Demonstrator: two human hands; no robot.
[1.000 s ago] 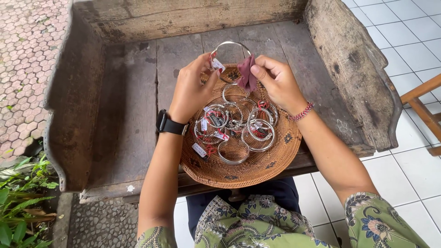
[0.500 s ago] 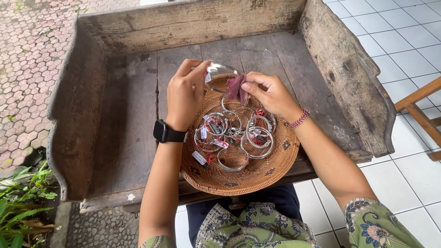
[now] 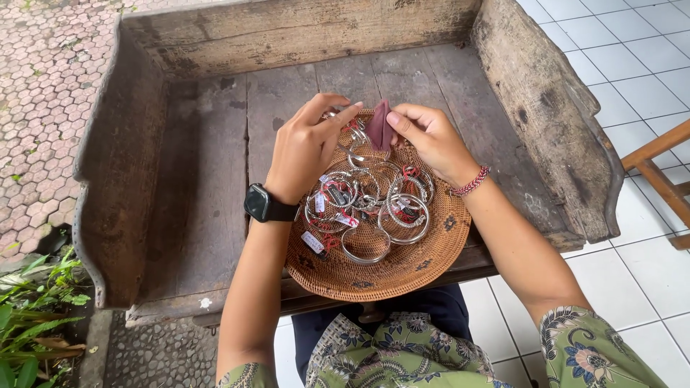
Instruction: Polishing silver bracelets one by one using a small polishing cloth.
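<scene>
Silver bangle held at the far rim of a round woven basket tray, seen from a head camera looking down. The left hand, with a black smartwatch on its wrist, has its grip closed on the bangle, fingertips pinching the metal. The right hand, wearing a red braided bracelet, has its grip closed on a small maroon cloth, which touches the bangle between the two hands. More silver bangles with small tags and red ties lie heaped in the tray just below the hands. The tray rests on the front part of a weathered wooden surface with raised plank sides. White floor tiles lie to the right, patterned paving and green leaves to the left.
</scene>
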